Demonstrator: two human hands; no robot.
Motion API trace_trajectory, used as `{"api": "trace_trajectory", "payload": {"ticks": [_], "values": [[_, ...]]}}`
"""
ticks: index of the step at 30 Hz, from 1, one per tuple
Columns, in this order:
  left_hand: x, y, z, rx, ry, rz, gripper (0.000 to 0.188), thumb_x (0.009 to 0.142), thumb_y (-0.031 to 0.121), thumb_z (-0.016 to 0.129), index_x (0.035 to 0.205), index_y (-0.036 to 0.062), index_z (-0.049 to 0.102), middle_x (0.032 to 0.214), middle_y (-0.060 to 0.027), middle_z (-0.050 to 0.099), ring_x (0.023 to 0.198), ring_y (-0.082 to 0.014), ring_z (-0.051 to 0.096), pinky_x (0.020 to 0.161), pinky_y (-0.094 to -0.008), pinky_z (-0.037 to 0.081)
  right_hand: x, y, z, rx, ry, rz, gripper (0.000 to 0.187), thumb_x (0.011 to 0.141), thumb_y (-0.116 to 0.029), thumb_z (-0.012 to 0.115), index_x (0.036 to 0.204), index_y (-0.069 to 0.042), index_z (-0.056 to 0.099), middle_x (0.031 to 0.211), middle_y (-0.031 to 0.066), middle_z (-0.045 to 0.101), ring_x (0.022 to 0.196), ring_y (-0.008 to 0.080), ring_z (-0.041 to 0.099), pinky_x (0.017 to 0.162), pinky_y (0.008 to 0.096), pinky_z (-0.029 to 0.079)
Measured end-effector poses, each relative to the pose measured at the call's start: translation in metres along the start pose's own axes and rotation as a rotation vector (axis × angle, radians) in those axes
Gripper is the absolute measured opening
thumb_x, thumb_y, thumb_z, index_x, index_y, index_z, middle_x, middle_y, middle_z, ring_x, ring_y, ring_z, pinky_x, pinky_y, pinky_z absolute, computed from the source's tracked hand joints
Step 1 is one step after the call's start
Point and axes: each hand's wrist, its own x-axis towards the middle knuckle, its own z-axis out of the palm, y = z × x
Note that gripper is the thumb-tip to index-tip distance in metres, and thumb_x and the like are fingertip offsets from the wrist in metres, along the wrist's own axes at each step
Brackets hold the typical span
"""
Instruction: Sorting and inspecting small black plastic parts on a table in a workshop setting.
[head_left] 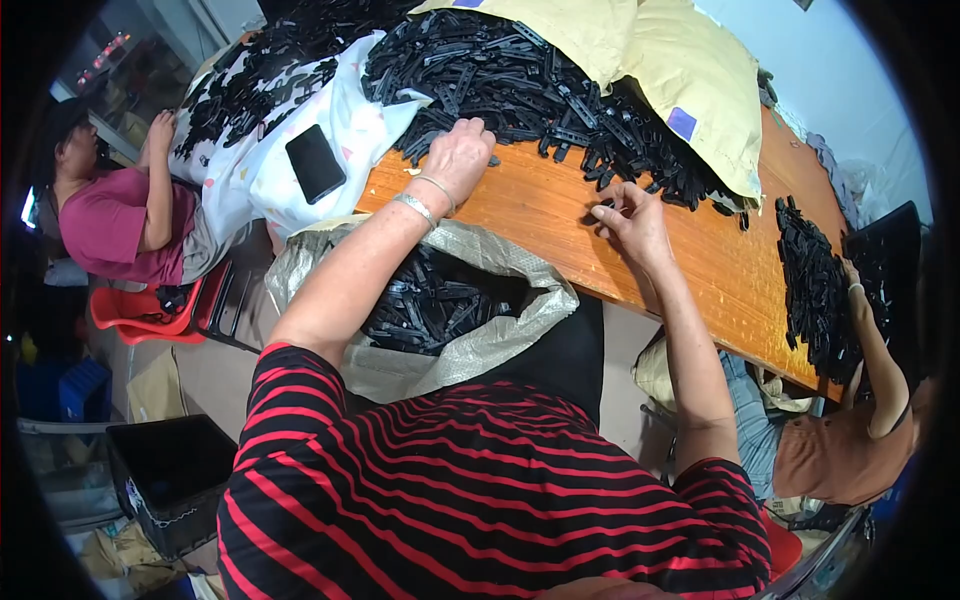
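A large heap of slim black plastic pieces (480,75), shaped like clips, covers the far side of the wooden table (520,215). My left hand (460,160) is at the heap's near edge, fingers curled down; what they hold, if anything, is hidden. Further right, my right hand (635,225) is closed in a pinch over the table, with a small black plastic piece (605,206) showing between thumb and fingers. Below my left forearm, an open woven sack (520,262) at my lap contains many similar black pieces (435,300).
A black phone (315,164) lies on white plastic sheeting (365,130) at the left. Yellowish sacks (695,80) lie over the heap. One person (120,220) sits at left, another (840,450) works beside a second pile (810,290) at right. A black crate (170,480) stands lower left.
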Motion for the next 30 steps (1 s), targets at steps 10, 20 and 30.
{"api": "trace_trajectory", "payload": {"ticks": [10,20,30], "values": [[-0.010,0.038,0.008,-0.912,0.046,-0.362,0.017,0.079,0.006,0.069,0.086,0.0022,0.054,0.079,-0.0056,0.063,0.062,-0.0146,0.062,0.056,-0.0289,0.050,-0.024,-0.025,0.011,-0.770,0.029,-0.308,0.023,0.076,-0.012,0.074,0.086,0.002,0.060,0.078,0.0179,0.063,0.071,0.0327,0.062,0.063,0.0407,0.049],[-0.011,0.073,-0.015,-1.814,-0.032,-0.608,0.037,0.075,-0.004,0.071,0.107,-0.0005,0.053,0.091,-0.0040,0.063,0.083,-0.0121,0.063,0.074,-0.0249,0.053,-0.009,-0.045,0.064,-0.144,0.186,-0.247,0.021,0.078,-0.016,0.073,0.089,-0.001,0.063,0.076,0.0092,0.063,0.057,0.0149,0.058,0.055,0.0293,0.047],[-0.020,0.064,-0.039,-1.866,-0.113,-0.580,0.027,0.086,0.000,0.064,0.111,-0.0003,0.055,0.103,-0.0063,0.063,0.091,-0.0112,0.062,0.077,-0.0236,0.053,-0.010,-0.044,0.061,-0.090,0.182,-0.312,0.019,0.076,-0.010,0.075,0.090,-0.001,0.066,0.083,0.0072,0.062,0.056,0.0109,0.059,0.056,0.0268,0.048]]}}
